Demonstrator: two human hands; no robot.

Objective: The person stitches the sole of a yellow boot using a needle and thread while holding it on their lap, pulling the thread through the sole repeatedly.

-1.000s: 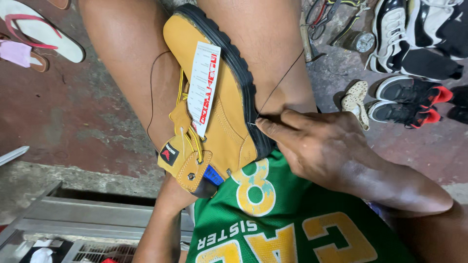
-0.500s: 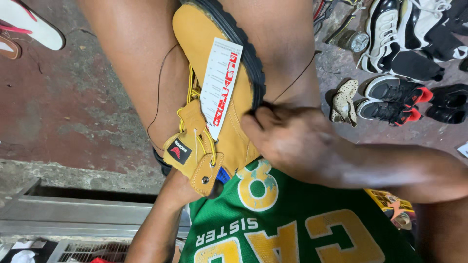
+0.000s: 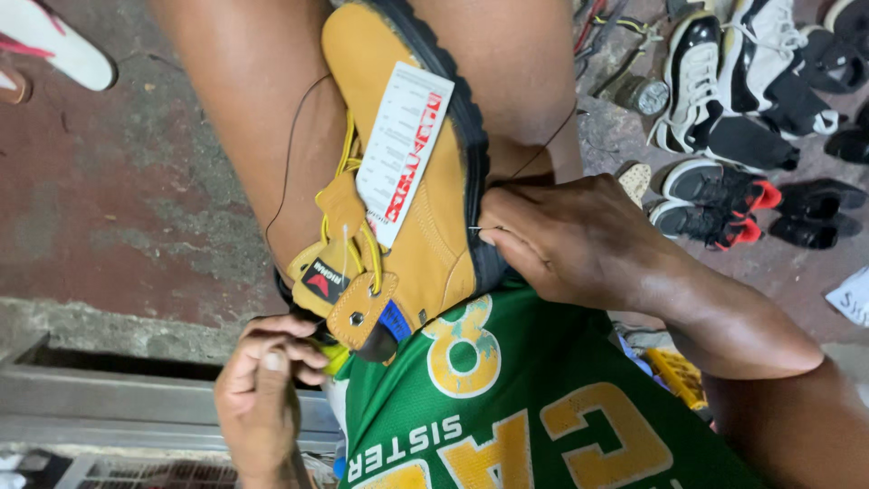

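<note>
A tan work boot (image 3: 434, 244) with a black sole and yellow laces lies sole-right between my bare thighs. A white and red tag (image 3: 403, 149) hangs on it. My right hand (image 3: 570, 240) presses against the sole's edge, pinching a thin stitching needle (image 3: 472, 228) at the seam. My left hand (image 3: 258, 389) sits just below the boot's collar with thumb and fingers pinched together. A dark thread (image 3: 288, 154) loops down over my left thigh toward it. Another strand runs from my right thigh to my right hand. My green jersey (image 3: 543, 407) fills the bottom.
Several shoes lie on the ground at the right, among them a black and red pair (image 3: 715, 190) and a black and white sneaker (image 3: 697, 81). Hand tools (image 3: 634, 86) lie near them. A white sandal (image 3: 54, 45) is at the top left, and a metal rail (image 3: 109, 398) at the bottom left.
My left hand has come out from behind the boot into view below the collar. The right hand has shifted along the sole's edge, still at the seam.
</note>
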